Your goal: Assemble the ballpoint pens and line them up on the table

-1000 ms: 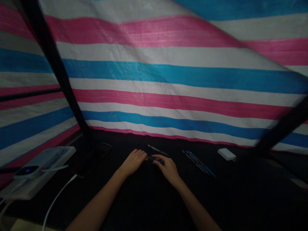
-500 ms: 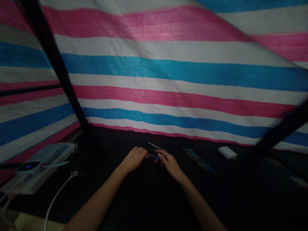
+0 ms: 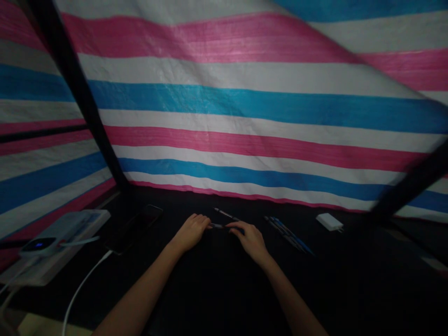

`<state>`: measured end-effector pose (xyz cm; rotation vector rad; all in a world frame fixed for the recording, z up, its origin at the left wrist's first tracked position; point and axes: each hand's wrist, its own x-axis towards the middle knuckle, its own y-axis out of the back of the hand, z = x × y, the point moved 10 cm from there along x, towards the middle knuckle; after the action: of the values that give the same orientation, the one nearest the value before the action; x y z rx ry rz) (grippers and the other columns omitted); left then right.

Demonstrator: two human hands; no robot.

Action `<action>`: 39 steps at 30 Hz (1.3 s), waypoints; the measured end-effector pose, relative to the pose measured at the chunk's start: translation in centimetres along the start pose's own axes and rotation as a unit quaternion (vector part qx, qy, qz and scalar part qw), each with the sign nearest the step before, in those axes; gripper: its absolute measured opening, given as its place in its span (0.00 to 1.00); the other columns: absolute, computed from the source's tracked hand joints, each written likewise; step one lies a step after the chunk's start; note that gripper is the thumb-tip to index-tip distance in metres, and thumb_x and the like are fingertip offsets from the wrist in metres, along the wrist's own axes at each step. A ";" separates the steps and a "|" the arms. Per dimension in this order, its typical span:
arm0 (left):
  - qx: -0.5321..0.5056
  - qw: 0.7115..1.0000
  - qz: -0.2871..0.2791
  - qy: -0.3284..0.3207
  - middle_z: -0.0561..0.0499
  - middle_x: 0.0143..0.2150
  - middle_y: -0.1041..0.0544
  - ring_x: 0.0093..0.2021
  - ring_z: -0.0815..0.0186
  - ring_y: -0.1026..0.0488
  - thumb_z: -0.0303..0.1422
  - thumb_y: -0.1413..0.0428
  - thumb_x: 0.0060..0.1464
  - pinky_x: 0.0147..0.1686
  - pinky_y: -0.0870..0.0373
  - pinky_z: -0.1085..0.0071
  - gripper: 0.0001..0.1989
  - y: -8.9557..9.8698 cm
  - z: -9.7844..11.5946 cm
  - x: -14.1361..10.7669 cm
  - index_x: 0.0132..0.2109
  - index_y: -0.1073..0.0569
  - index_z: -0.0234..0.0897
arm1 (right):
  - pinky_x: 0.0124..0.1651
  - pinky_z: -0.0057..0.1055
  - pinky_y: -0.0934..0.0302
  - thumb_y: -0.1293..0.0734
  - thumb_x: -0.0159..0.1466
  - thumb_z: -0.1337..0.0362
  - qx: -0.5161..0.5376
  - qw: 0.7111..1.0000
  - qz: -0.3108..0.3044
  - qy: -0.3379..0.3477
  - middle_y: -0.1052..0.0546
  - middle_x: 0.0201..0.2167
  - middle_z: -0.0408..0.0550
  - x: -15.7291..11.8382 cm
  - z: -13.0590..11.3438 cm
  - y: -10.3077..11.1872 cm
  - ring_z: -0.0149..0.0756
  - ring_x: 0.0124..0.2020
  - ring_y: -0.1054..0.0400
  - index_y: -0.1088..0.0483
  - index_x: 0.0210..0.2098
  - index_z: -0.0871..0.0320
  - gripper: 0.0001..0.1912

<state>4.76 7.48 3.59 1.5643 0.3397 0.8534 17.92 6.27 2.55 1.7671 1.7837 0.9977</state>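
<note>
One pen (image 3: 217,226) spans the gap between two hands over the counter (image 3: 210,289): the left hand's (image 3: 192,232) fingers grasp one end, the right hand's (image 3: 251,238) fingers pinch the other. A second pen (image 3: 226,214) lies just beyond. To the right sit one bunch of pens (image 3: 289,234), too dark to count surely, and one charger (image 3: 328,221); to the left, one phone (image 3: 135,229) with one cable (image 3: 106,255).

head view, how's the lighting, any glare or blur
Head view: dim overall, with faint sheen on the striped sheet; lower head view: the black tabletop too dark to show clear shadows, the pen between the hands soft, its fine details lost.
</note>
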 end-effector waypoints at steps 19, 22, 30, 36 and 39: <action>-0.034 0.999 0.006 -0.013 0.52 0.33 0.30 0.35 0.65 0.33 0.29 0.55 0.59 0.37 0.41 0.68 0.06 0.0 1.0 -0.1 0.36 0.35 0.36 | 0.39 0.29 0.41 0.36 0.51 0.73 0.122 0.988 0.034 0.090 0.31 0.38 0.45 -0.2 -1.9 -0.1 0.31 0.35 0.35 0.38 0.45 0.56 0.22; -0.032 0.999 0.005 -0.022 0.52 0.32 0.30 0.34 0.66 0.33 0.30 0.55 0.59 0.36 0.42 0.69 0.06 -0.1 1.1 0.0 0.36 0.34 0.36 | 0.36 0.28 0.41 0.38 0.56 0.68 0.109 0.991 0.004 0.074 0.29 0.29 0.43 -0.2 -1.7 -0.4 0.31 0.30 0.34 0.34 0.34 0.57 0.06; -0.037 0.999 0.022 -0.015 0.52 0.32 0.30 0.34 0.67 0.33 0.29 0.54 0.59 0.36 0.41 0.69 0.06 0.8 0.8 -0.2 0.36 0.34 0.36 | 0.41 0.30 0.43 0.36 0.55 0.62 0.038 0.997 0.022 0.060 0.28 0.39 0.42 -0.4 -1.8 1.0 0.33 0.39 0.34 0.34 0.42 0.53 0.14; -0.040 0.999 0.022 -0.019 0.52 0.32 0.30 0.34 0.67 0.33 0.30 0.55 0.59 0.36 0.41 0.70 0.06 1.1 1.0 -0.3 0.36 0.34 0.36 | 0.39 0.29 0.43 0.40 0.59 0.60 0.059 0.996 0.014 0.063 0.27 0.33 0.44 -0.1 -1.3 0.3 0.33 0.34 0.33 0.33 0.40 0.56 0.11; -0.037 0.999 0.024 -0.022 0.51 0.32 0.29 0.34 0.66 0.33 0.30 0.55 0.59 0.36 0.41 0.70 0.07 1.0 1.0 -0.3 0.37 0.33 0.36 | 0.40 0.29 0.43 0.37 0.57 0.62 0.074 0.993 0.028 0.090 0.28 0.34 0.45 -0.2 -1.9 0.7 0.33 0.36 0.34 0.34 0.39 0.57 0.11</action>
<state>4.98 6.31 4.50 1.5252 0.2371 0.8585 17.05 5.68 4.25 1.8772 1.9730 1.1047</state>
